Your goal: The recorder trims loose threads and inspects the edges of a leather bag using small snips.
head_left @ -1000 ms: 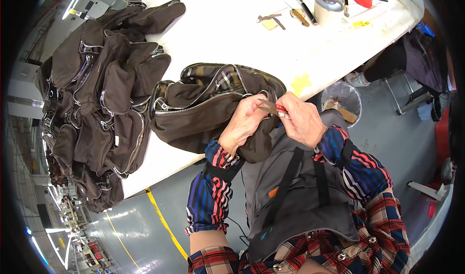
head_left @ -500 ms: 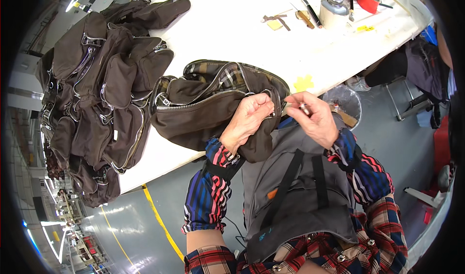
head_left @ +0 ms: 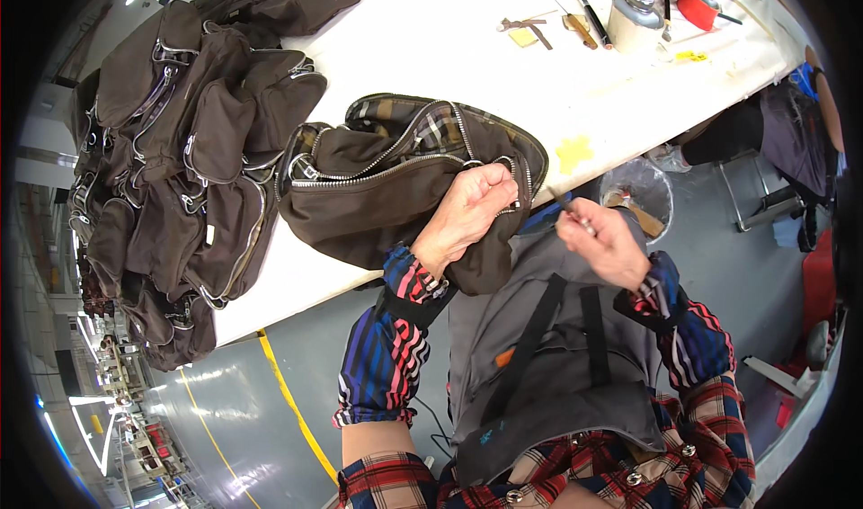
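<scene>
A dark brown zippered bag (head_left: 378,203) lies at the table's front edge with its main zipper undone, so the plaid lining shows inside. My left hand (head_left: 470,210) is closed at the bag's right end, its fingers pinching the fabric beside a short silver zipper. Just right of the bag, my right hand (head_left: 604,242) is closed round a small thin tool (head_left: 562,201). The tool's dark tip points up and left toward the bag, apart from it. Its exact kind is too small to make out, and the fist hides most of its handle.
Many similar brown bags (head_left: 216,131) are heaped on the table's left side. Toward the back right stand a white pot (head_left: 629,23) and a red pot (head_left: 697,7), with a pen (head_left: 591,19) beside them. A lined waste bin (head_left: 638,194) stands below the table's right edge, near another person (head_left: 791,131).
My right hand has drawn back to the right and down from the bag, and the tool's dark tip now shows. My left hand keeps its pinch on the bag.
</scene>
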`<state>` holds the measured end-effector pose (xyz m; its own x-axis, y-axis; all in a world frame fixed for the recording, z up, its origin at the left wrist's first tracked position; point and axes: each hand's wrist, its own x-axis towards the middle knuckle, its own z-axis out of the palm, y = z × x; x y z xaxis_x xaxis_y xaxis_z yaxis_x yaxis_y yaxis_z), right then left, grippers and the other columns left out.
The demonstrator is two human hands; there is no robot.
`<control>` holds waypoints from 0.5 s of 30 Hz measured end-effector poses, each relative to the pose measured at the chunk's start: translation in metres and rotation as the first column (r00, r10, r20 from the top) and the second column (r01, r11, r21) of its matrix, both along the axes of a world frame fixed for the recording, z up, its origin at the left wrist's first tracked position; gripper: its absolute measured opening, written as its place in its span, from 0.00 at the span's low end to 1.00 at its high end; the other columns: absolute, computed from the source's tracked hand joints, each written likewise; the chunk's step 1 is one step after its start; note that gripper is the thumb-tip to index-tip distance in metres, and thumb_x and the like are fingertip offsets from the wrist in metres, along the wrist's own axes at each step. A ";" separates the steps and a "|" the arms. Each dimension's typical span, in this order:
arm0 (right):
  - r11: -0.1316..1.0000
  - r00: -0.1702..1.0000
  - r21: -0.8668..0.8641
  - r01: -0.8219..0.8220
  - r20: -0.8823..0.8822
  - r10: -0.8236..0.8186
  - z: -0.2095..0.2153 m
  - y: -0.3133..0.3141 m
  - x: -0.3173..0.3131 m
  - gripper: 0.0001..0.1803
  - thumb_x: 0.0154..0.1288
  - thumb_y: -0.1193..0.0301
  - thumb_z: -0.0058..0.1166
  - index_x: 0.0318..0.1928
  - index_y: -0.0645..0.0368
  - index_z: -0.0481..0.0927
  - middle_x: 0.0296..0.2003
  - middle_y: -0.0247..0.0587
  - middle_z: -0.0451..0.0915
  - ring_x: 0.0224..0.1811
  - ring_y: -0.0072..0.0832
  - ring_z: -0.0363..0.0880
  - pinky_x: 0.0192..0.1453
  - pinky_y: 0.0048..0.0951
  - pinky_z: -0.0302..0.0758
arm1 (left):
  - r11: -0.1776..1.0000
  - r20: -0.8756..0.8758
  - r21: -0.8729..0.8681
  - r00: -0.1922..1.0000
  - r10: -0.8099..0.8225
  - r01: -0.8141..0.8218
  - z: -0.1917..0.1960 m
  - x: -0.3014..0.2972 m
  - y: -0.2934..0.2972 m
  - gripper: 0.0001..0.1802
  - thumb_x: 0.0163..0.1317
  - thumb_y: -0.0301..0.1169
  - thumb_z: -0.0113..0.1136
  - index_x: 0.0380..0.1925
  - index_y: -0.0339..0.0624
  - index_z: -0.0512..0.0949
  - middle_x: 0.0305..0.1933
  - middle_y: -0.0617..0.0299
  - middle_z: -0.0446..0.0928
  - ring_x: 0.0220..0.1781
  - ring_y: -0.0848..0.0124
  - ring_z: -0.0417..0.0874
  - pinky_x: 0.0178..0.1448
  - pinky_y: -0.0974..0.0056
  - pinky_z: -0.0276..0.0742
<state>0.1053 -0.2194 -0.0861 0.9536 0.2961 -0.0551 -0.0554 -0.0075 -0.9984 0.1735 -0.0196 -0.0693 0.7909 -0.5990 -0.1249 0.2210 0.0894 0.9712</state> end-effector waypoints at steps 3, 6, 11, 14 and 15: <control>0.972 0.998 -0.225 0.060 0.031 -0.055 -0.013 -0.027 -0.001 0.08 0.63 0.70 0.48 0.34 0.63 0.71 0.22 0.30 0.68 0.24 0.13 0.63 0.27 0.18 0.62 | 1.000 -0.001 0.001 1.000 0.030 -0.030 0.002 0.001 -0.006 0.10 0.61 0.27 0.48 0.21 0.40 0.69 0.22 0.75 0.64 0.25 0.87 0.60 0.29 0.77 0.56; 0.918 0.974 -0.349 0.186 0.191 -0.125 -0.002 -0.023 -0.006 0.09 0.62 0.71 0.50 0.37 0.64 0.72 0.23 0.35 0.69 0.23 0.17 0.65 0.27 0.20 0.64 | 0.999 -0.014 0.011 0.999 0.041 -0.041 0.006 0.001 -0.005 0.12 0.61 0.26 0.50 0.18 0.44 0.67 0.20 0.77 0.61 0.23 0.88 0.57 0.27 0.78 0.53; 0.896 0.921 -0.378 0.233 0.381 -0.079 0.000 -0.003 -0.005 0.12 0.58 0.72 0.53 0.41 0.65 0.71 0.26 0.40 0.69 0.21 0.26 0.68 0.27 0.23 0.67 | 0.999 -0.060 0.004 0.997 0.044 -0.044 0.004 0.002 -0.002 0.11 0.61 0.27 0.50 0.18 0.44 0.67 0.20 0.77 0.61 0.23 0.88 0.57 0.27 0.79 0.53; 0.869 0.853 -0.363 0.336 0.508 -0.118 -0.008 0.004 -0.005 0.11 0.55 0.74 0.56 0.38 0.64 0.72 0.26 0.42 0.71 0.22 0.32 0.71 0.26 0.27 0.68 | 0.999 -0.032 -0.047 0.999 0.006 -0.007 0.006 0.003 -0.003 0.10 0.61 0.28 0.49 0.21 0.41 0.69 0.22 0.75 0.63 0.25 0.87 0.59 0.29 0.77 0.56; 0.869 0.854 -0.363 0.336 0.506 -0.119 -0.007 0.005 -0.004 0.11 0.55 0.74 0.56 0.38 0.64 0.72 0.26 0.42 0.71 0.22 0.32 0.71 0.26 0.27 0.68 | 0.999 -0.033 -0.046 0.999 0.006 -0.008 0.006 0.003 -0.003 0.10 0.61 0.28 0.49 0.21 0.41 0.69 0.22 0.75 0.63 0.25 0.87 0.59 0.29 0.77 0.56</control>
<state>0.1009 -0.2145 -0.0932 0.9358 0.1176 0.3324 0.3467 -0.4790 -0.8065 0.1763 -0.0224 -0.0632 0.7909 -0.5994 -0.1233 0.2522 0.1357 0.9581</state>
